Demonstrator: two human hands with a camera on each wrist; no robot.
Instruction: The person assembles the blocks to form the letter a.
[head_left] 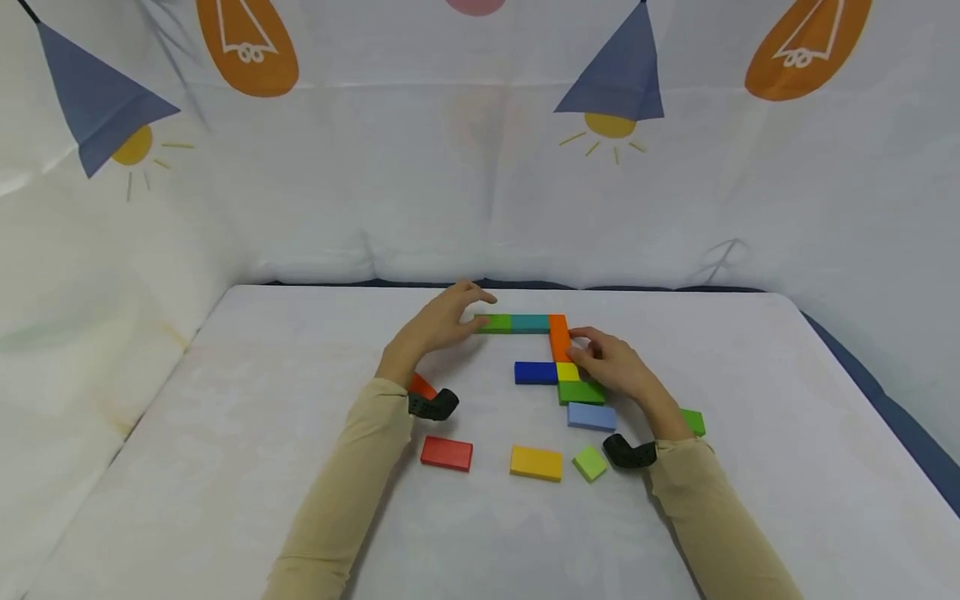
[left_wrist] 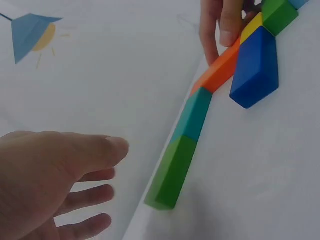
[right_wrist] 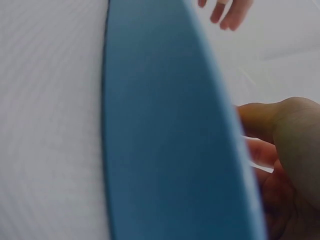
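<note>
A bent line of wooden blocks lies on the table: green (head_left: 497,323), teal (head_left: 529,324), orange (head_left: 559,337), small yellow (head_left: 567,372), and a second green (head_left: 581,392). Against the yellow one sits a dark blue block (head_left: 535,373). My left hand (head_left: 442,321) hovers by the line's left end, fingers extended; the left wrist view shows it apart from the green block (left_wrist: 172,172). At the orange block's right side, my right hand (head_left: 615,362) touches with its fingertips. A light blue block (right_wrist: 170,130) fills much of the right wrist view, hiding part of that hand.
Nearer the front lie a red block (head_left: 446,454), a yellow-orange block (head_left: 536,463) and a lime block (head_left: 590,463). Beside the left wrist an orange-red block (head_left: 422,385) is partly covered; a green block (head_left: 693,422) lies behind the right forearm. White fabric (head_left: 480,192) hangs behind the table.
</note>
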